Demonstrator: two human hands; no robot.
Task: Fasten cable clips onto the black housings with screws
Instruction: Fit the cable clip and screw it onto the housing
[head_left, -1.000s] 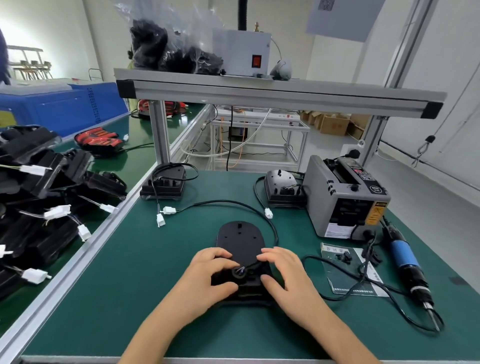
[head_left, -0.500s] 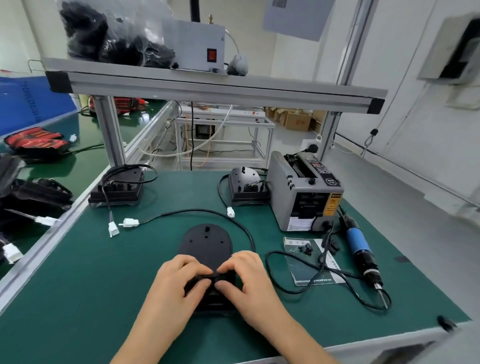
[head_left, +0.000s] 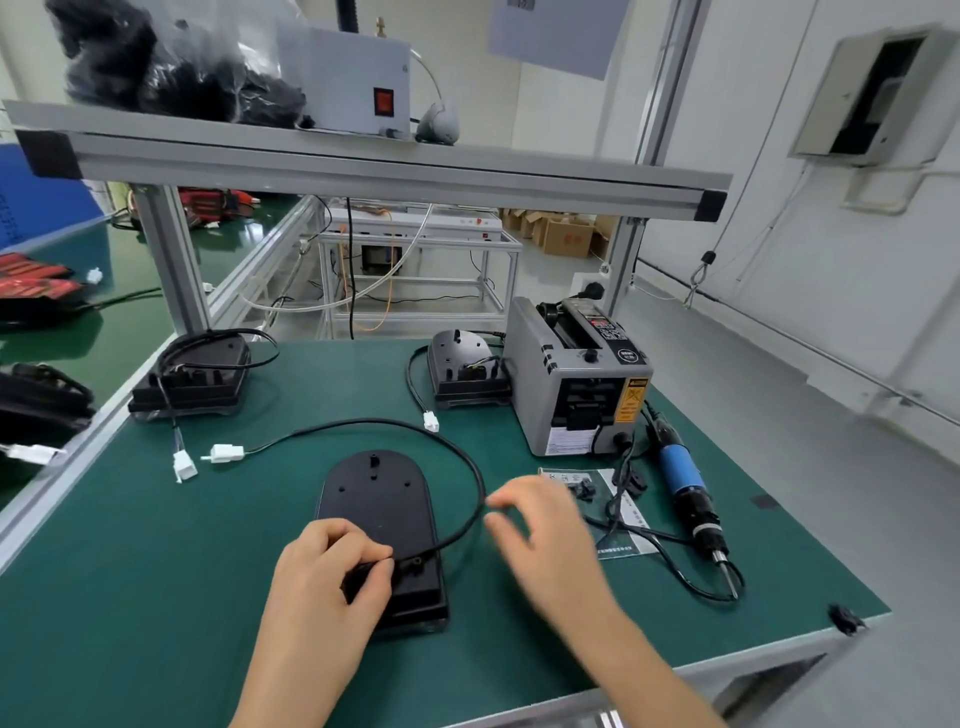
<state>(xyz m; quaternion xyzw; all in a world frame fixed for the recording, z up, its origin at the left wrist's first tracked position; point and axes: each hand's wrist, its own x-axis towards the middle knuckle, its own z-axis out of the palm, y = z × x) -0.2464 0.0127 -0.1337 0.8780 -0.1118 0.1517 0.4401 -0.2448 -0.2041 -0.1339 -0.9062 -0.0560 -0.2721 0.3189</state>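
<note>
Housing (head_left: 382, 512) lengthwise, rounded end away; left hand (head_left: 322, 571) pinches cable (head_left: 470, 467); right hand (head_left: 550, 535) loose, empty.

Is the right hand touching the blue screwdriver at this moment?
Apart. The head view shows the right hand over the mat, with a paper sheet between it and the blue screwdriver.

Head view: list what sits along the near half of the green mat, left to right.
White plastic cable connectors → flat black plastic housing → right hand → printed sheet holding small black clips → blue-handled electric screwdriver → lone black clip at the far right. Left hand omitted: pinching the black cable, it overlaps the housing.
</note>
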